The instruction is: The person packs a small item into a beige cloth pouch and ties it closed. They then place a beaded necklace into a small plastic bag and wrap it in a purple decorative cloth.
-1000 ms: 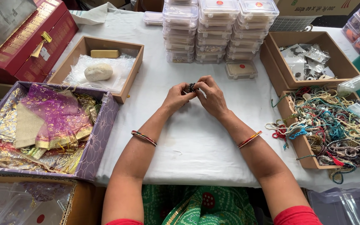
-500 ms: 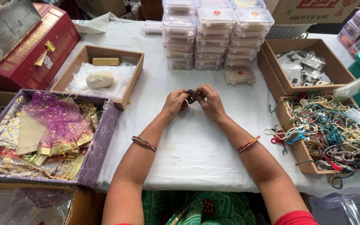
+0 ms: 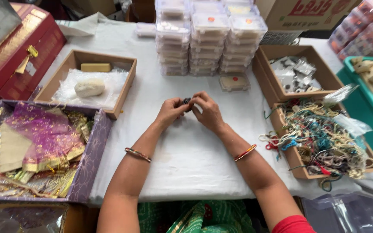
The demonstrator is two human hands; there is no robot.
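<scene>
My left hand (image 3: pixel 170 111) and my right hand (image 3: pixel 208 111) meet over the middle of the white-covered table (image 3: pixel 186 159). Between their fingertips they pinch one small dark object (image 3: pixel 187 102), mostly hidden by the fingers, so its kind is unclear. Each wrist wears a thin bangle. A single small clear lidded box (image 3: pixel 235 82) lies just beyond my right hand.
Stacks of clear lidded boxes (image 3: pixel 210 39) stand at the back. A cardboard tray with a pale lump (image 3: pixel 90 87) is at the left, a purple box of shiny pouches (image 3: pixel 35 151) nearer. Trays of tangled coloured threads (image 3: pixel 324 138) and small packets (image 3: pixel 294 73) sit right.
Both hands stay together on the small dark object, fingers shifting slightly. The view has tipped a little, so the table sits lower in frame.
</scene>
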